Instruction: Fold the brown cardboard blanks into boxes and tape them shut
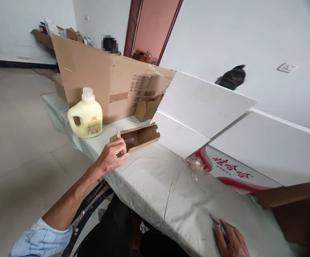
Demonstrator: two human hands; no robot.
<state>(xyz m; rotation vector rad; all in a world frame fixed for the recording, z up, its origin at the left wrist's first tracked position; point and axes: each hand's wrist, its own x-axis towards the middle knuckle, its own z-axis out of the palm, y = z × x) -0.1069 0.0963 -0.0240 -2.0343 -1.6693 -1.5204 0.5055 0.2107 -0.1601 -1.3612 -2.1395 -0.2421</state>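
Note:
My left hand [113, 154] is at the near left end of an open, narrow cardboard box [145, 140] on the cloth-covered table. Its fingers are closed, and a small pale stick-like piece [129, 140] juts from them into the box. The thumb side touches or nearly touches the box wall. At the lower right, my right hand [231, 238] is curled round a slim, dark metal tool [221, 228] with a pointed tip. It rests low over the cloth; the exact kind of tool is unclear.
A pale yellow detergent jug [86, 116] stands left of the box. Behind are a tall cardboard sheet [90, 67] and a small carton [146, 107]. White panels [198, 100], crumpled clear plastic [197, 166] and a brown carton [299, 210] lie rightward. Two people's heads show behind the partitions.

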